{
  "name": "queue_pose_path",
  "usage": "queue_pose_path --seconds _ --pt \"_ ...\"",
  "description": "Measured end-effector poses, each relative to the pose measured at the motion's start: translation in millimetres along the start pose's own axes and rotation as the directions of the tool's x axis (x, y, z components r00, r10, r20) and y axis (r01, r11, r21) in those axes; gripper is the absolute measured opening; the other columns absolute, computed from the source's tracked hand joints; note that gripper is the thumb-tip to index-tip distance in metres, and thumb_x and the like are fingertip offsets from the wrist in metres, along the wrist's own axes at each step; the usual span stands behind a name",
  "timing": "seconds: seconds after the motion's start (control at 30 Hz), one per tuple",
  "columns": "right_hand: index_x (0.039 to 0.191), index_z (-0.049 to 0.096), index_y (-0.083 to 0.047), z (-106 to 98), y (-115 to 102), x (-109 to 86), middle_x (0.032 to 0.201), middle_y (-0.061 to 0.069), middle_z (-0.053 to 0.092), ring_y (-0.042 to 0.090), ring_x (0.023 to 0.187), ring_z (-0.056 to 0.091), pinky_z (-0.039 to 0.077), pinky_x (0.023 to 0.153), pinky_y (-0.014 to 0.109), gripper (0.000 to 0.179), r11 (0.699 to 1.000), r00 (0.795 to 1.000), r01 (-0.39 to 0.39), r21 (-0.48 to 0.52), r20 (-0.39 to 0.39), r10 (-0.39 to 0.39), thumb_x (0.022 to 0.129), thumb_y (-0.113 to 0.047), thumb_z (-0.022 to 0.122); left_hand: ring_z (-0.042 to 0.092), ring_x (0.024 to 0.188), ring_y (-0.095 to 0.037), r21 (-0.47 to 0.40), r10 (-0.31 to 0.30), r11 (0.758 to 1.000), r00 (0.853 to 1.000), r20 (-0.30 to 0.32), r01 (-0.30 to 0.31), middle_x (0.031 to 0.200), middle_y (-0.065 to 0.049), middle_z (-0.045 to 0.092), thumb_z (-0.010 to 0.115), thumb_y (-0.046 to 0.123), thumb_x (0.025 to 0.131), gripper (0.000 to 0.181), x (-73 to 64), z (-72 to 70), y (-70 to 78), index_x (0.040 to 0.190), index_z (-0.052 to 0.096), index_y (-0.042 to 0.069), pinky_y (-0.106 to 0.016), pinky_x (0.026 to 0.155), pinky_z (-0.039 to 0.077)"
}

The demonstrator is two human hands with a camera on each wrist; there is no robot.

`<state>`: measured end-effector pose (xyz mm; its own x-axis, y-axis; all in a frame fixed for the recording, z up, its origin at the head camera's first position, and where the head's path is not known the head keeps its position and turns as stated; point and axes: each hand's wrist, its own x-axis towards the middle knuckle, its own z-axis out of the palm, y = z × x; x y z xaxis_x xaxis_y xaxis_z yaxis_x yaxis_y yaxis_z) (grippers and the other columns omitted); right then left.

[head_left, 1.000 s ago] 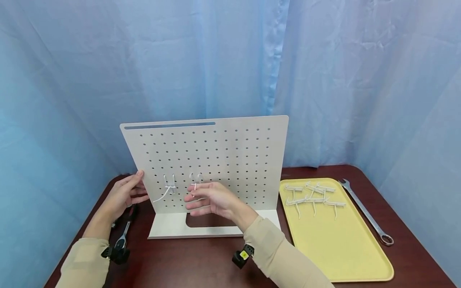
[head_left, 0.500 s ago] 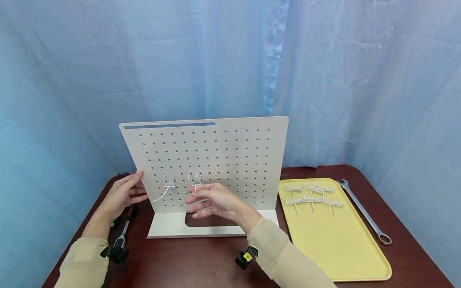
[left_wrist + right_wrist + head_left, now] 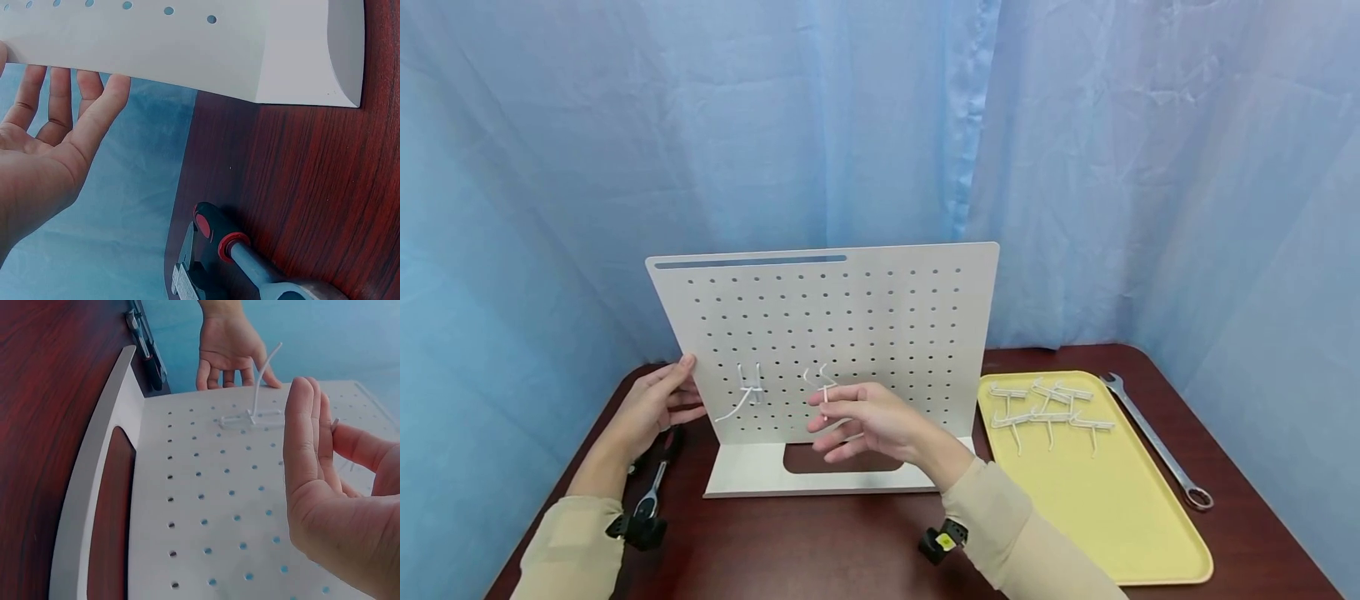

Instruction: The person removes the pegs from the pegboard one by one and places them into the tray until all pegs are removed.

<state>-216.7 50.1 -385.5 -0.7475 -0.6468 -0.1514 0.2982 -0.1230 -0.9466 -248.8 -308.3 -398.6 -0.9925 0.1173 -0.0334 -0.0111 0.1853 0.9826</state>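
A white pegboard [image 3: 917,257] stands on its base on the table. My left hand [image 3: 651,404] grips its left edge; in the left wrist view the fingers [image 3: 59,100] reach behind the panel. A white wire hook [image 3: 749,389] hangs on the board's lower left, its long arm sticking out. Just right of it, my right hand [image 3: 880,425] pinches another white hook [image 3: 826,388] between thumb and forefinger, its two prongs up and tilted before the board. Whether those prongs touch the panel I cannot tell. In the right wrist view the fingers hide most of the held hook.
To the right, a yellow tray [image 3: 1112,517] carries several white hooks [image 3: 1051,417] near its far end. A combination wrench [image 3: 1157,442] lies along the tray's right side. Left of the board is a ratchet [image 3: 651,492] with a black and red handle [image 3: 215,228]. Blue curtains surround the table.
My right hand has shifted right with its hook, which now tilts more and sits farther from the mounted one. The left hand keeps its grip on the board's edge.
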Motion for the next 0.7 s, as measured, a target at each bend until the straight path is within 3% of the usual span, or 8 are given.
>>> queue_pose_path --seconds 0.3,0.7 --pt "0.144 0.047 0.007 -20 -11 -32.8 0.104 0.013 0.07 0.024 0.083 0.074 0.062 0.079 0.048 0.049 0.997 0.999 0.031 -0.069 0.01 -0.031 0.103 -0.016 0.06 0.069 0.093 -0.017 0.015 -0.001 1.0 1.0 0.0 0.001 0.105 -0.009 0.065 0.052 0.05 0.104 0.045 0.6 -0.6 0.3 0.116 0.061 0.007 -0.038 0.084 0.06" --pt "0.145 0.045 0.007 -49 -15 -73.1 0.103 0.017 0.069 0.028 0.083 0.073 0.061 0.08 0.052 0.051 0.985 0.997 0.047 -0.166 -0.055 -0.057 0.103 -0.019 0.06 0.07 0.094 -0.018 0.014 -0.005 1.0 1.0 0.002 0.005 0.106 -0.011 0.065 0.052 0.05 0.104 0.046 2.0 0.0 -0.6 0.113 0.061 0.006 -0.042 0.086 0.059"
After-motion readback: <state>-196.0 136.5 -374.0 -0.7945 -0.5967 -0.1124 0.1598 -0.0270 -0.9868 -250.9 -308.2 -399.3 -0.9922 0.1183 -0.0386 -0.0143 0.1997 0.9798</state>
